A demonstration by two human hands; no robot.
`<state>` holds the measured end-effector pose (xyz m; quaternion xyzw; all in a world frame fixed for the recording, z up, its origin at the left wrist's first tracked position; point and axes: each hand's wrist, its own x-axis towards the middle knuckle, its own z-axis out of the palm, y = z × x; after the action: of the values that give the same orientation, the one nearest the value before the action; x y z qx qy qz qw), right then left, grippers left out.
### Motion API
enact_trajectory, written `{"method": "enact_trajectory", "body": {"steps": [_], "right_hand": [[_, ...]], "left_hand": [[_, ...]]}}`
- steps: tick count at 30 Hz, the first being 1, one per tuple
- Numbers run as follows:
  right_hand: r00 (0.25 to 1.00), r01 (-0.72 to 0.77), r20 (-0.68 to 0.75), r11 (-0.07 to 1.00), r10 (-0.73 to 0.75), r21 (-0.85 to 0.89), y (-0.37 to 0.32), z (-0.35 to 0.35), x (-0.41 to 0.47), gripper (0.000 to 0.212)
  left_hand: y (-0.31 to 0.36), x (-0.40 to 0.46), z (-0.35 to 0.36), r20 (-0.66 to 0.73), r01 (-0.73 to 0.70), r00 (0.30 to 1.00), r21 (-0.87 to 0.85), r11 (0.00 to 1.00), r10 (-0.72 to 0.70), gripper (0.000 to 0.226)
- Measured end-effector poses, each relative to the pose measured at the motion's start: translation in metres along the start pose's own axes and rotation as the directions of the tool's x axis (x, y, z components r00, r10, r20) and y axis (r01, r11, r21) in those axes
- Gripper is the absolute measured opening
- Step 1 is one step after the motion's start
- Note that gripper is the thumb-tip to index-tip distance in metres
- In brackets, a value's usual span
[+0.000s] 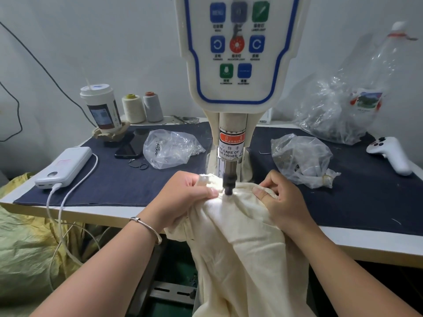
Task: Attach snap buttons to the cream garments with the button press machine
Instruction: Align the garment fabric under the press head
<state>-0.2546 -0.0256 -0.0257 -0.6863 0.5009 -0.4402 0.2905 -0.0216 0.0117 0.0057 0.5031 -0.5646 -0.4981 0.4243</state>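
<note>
A cream garment drapes from the table's front edge down toward me, its top edge under the button press machine. The machine's dark punch is down on the cloth. My left hand grips a bunched fold of the garment just left of the punch, thumb on top. To the right of the punch my right hand pinches the cloth, thumb pressed on it. Any snap under the punch is hidden.
A dark cloth mat covers the table. On it lie two clear bags of snap parts, a phone, a white power bank with cables, a cup, thread cones, a white controller and a big plastic bag.
</note>
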Motion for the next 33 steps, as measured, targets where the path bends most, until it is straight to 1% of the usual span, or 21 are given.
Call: {"method": "enact_trajectory", "body": {"steps": [2,5,7,11,14,16,18,20,22,24,25,26,27,28,29,30,31,33], "right_hand": [[1.0,0.008,0.0,1.0,-0.008,-0.014,-0.002,0.0,-0.001,0.021],[1.0,0.012,-0.015,1.0,-0.012,-0.008,-0.003,0.0,-0.002,0.021],[1.0,0.01,-0.012,1.0,-0.011,-0.006,-0.004,0.0,-0.002,0.021],[1.0,-0.012,0.001,1.0,0.012,-0.001,-0.006,-0.002,-0.002,0.02],[1.0,-0.019,-0.005,1.0,0.019,0.004,-0.012,-0.003,-0.004,0.017],[0.999,-0.007,-0.048,0.999,0.009,0.047,-0.02,-0.006,-0.008,0.015],[0.996,0.009,-0.091,0.991,0.003,0.131,-0.032,-0.012,-0.011,0.015],[0.995,0.02,-0.096,0.969,0.004,0.246,-0.045,-0.019,-0.013,0.018],[0.997,-0.005,-0.072,0.944,0.03,0.33,-0.058,-0.023,-0.016,0.019],[0.993,-0.091,-0.037,0.911,0.115,0.402,-0.067,-0.024,-0.019,0.019],[0.982,-0.171,0.004,0.88,0.189,0.443,-0.069,-0.026,-0.02,0.02],[0.958,-0.28,0.081,0.83,0.275,0.483,-0.071,-0.028,-0.02,0.021],[0.917,-0.399,0.192,0.767,0.351,0.503,-0.071,-0.03,-0.022,0.021],[0.866,-0.499,0.307,0.71,0.394,0.496,-0.072,-0.032,-0.027,0.019],[0.83,-0.553,0.384,0.684,0.404,0.476,-0.071,-0.033,-0.032,0.017],[0.825,-0.555,0.407,0.695,0.391,0.457,-0.07,-0.034,-0.036,0.015],[0.846,-0.518,0.395,0.727,0.359,0.45,-0.069,-0.036,-0.041,0.013],[0.903,-0.401,0.347,0.787,0.253,0.468,-0.075,-0.042,-0.05,0.011]], "left_hand": [[0.003,-0.003,0.001,-0.01,0.007,1.0,0.001,1.0,-0.007,0.06],[0.008,-0.004,0.003,-0.016,-0.002,1.0,0.031,1.0,0.003,0.047],[0.011,-0.006,0.003,-0.016,0.004,1.0,0.035,0.999,-0.004,0.045],[0.012,-0.01,0.006,-0.028,0.032,0.999,0.015,0.999,-0.031,0.061],[0.011,-0.014,0.01,-0.039,0.028,0.999,-0.021,0.999,-0.029,0.061],[0.011,-0.019,0.013,-0.075,0.015,0.997,-0.071,0.997,-0.02,0.058],[0.009,-0.023,0.014,-0.106,0.006,0.994,-0.133,0.991,-0.02,0.058],[0.006,-0.027,0.015,-0.129,0.008,0.991,-0.142,0.99,-0.026,0.047],[0.004,-0.03,0.016,-0.147,0.021,0.988,-0.148,0.989,-0.043,0.04],[0.004,-0.032,0.016,-0.135,0.027,0.989,-0.192,0.981,-0.053,0.046],[0.005,-0.034,0.015,-0.123,0.035,0.991,-0.2,0.979,-0.06,0.051],[0.005,-0.037,0.014,-0.11,0.044,0.992,-0.19,0.981,-0.066,0.056],[0.005,-0.04,0.013,-0.093,0.051,0.993,-0.163,0.985,-0.067,0.06],[0.004,-0.044,0.011,-0.071,0.051,0.996,-0.137,0.989,-0.061,0.061],[0.004,-0.049,0.01,-0.042,0.045,0.998,-0.126,0.991,-0.051,0.057],[0.003,-0.054,0.008,-0.012,0.036,0.999,-0.127,0.991,-0.038,0.049],[0.003,-0.06,0.008,0.015,0.026,1.0,-0.131,0.991,-0.025,0.042],[0.006,-0.073,0.007,0.044,-0.001,0.999,-0.123,0.992,0.006,0.038]]}}
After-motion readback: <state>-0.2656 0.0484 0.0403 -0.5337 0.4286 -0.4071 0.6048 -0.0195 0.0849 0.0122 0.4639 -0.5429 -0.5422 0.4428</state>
